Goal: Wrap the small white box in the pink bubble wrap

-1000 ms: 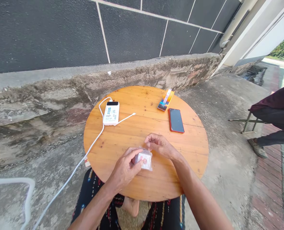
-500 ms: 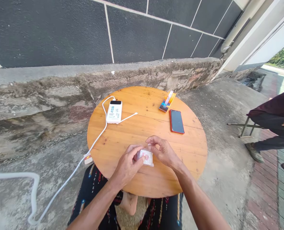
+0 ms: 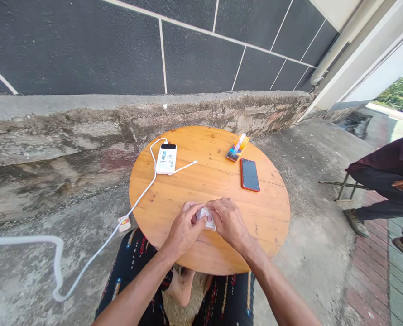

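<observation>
L hand [image 3: 187,226] pinches sm. white pkt [image 3: 209,220] w/ pink marks, thumb on top, at near half of rd. wooden table [image 3: 201,185]. R hand [image 3: 230,222]: fingers bent at pkt's R edge, can't tell if gripping. Pkt looks plastic-wrapped, contents hidden. Sm. box [image 3: 124,224] on ground L of table, inside unseen. Farther: red-edged phone [image 3: 250,175], white pwr bank [image 3: 166,159] w/ cable, then orange/blue box [image 3: 237,148] w/ pale strip on top, contents unclear.
</observation>
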A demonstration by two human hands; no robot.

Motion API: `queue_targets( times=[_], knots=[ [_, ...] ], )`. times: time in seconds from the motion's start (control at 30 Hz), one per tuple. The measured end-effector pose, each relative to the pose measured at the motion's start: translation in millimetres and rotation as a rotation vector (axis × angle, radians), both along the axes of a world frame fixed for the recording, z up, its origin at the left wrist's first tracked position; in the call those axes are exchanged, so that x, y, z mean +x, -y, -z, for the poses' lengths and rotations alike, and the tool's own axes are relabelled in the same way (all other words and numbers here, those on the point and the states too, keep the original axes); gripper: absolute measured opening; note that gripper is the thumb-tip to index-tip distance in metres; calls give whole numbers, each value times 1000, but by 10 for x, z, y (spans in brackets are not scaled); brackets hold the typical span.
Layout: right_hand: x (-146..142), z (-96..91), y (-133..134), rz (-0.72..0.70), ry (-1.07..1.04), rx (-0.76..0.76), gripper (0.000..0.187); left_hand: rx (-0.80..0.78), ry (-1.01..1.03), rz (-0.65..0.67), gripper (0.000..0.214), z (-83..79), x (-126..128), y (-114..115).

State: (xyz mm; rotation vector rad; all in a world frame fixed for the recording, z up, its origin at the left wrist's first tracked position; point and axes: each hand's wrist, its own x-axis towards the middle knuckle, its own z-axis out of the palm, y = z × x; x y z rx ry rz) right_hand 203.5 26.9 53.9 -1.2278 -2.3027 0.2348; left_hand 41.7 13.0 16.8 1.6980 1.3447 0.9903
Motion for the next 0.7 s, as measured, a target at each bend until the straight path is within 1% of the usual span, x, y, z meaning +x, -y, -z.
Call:
queue_targets(
  times=[0.1,0.2,0.33,0.43,0.53,0.6,0.7],
  knots=[
    [-35,2,50,14,132,71,15,21,1,-2,28,10,3,-6],
    [-46,-6,104,13,209,128,19,32,-12,-1,27,3,-2,-5],
    [-9,21,230,-28,270,192,35,53,2,-18,31,29,-14,3],
    [30,104,343,-43,365,225,48,86,12,-42,32,89,1,18],
    [52,200,435,-27,448,257,56,94,-42,-89,35,145,37,41],
    [56,234,498,-31,460,282,58,92,-77,-112,37,162,58,57],
    [60,229,633,-130,409,293,56,77,-95,-113,39,151,74,71]
  ],
)
